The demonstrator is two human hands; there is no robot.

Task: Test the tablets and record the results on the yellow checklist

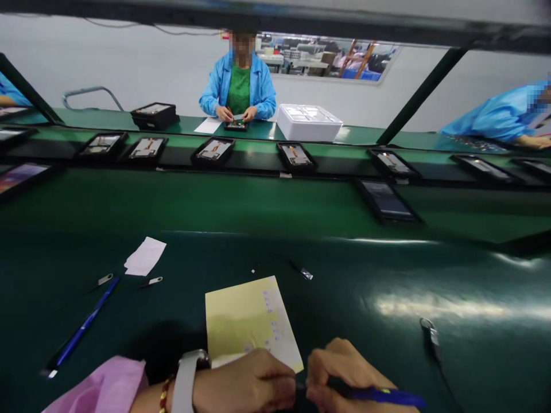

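My right hand (348,370) is closed around a slim blue pen-like tool (383,396), whose blue end points right. Close beside it, at the lower edge, my left hand (253,381) is pinched shut. A small dark piece shows between the two hands, but I cannot make out what the left fingers hold. A yellow sheet (241,315) with small bluish marks lies just beyond the left hand and wrist. On the left rests another long blue pen-like tool (88,324) with a dark end.
White paper (146,256) and small metal-ended pieces (150,281) lie left; a looped dark cord (433,335) lies right. Beyond, open device housings (297,156) line a belt, with a dark-screened device (387,201) nearer. A co-worker in blue (239,86) sits opposite beside a white box (307,123).
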